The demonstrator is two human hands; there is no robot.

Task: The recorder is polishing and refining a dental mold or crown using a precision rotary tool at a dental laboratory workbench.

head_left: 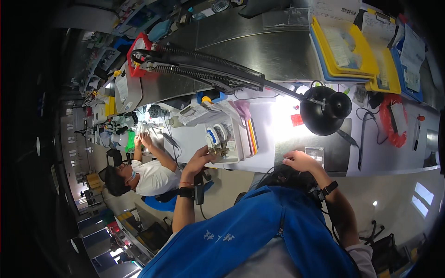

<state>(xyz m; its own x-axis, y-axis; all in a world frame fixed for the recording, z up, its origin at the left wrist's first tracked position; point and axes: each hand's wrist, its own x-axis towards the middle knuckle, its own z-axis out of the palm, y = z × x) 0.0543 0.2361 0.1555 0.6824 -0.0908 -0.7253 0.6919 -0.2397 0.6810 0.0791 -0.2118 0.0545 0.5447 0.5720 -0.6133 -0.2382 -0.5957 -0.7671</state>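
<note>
My left hand (198, 161) is at the near left corner of a pale plastic bin (237, 147). Its fingers curl in beside small brass-coloured metal parts (221, 152), and what they pinch is too small to make out. Blue-and-white rings (213, 136), like spools, stand in the bin just beyond. My right hand (302, 161) hovers by the bench's front edge, fingers loosely stretched leftward and holding nothing visible. Close to it, a small clear flat packet (315, 154) lies on a grey mat (286, 147).
A black lamp (324, 111) on a sprung arm hangs over the bench. Rightward are a soldering-iron-like tool (361, 146), a red wrapped coil (393, 121) and a pen (417, 134). Yellow trays (366, 69) stand on the shelf. A co-worker (150, 178) sits at left.
</note>
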